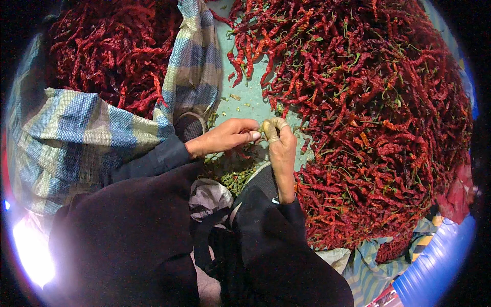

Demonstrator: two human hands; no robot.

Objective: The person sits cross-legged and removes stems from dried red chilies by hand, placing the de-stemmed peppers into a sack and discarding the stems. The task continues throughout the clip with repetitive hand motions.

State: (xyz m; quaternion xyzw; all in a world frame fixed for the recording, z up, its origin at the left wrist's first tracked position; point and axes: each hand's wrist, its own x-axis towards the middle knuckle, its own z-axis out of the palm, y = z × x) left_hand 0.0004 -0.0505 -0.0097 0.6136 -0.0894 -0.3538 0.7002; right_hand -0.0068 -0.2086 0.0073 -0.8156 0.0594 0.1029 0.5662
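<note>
My left hand (pixel 230 136) and my right hand (pixel 282 147) meet fingertip to fingertip near the middle of the view. Thumb and forefinger of my left hand are pinched together beside a tiny greenish bit; what it is cannot be made out. Yellowish finger covers wrap the thumb and forefinger of my right hand, which are also pinched. To the right lies a big heap of dried red chili peppers (pixel 356 115), many with green stems. At the upper left, more red chilies (pixel 115 57) fill a checked woven sack (pixel 119 126). Green stems (pixel 238 180) lie below my hands.
The pale green floor (pixel 245 96) shows between sack and heap, with scattered bits on it. My shoes stand on either side of the stems. At the lower right are a striped woven cloth (pixel 368 261) and a blue plastic object (pixel 433 264).
</note>
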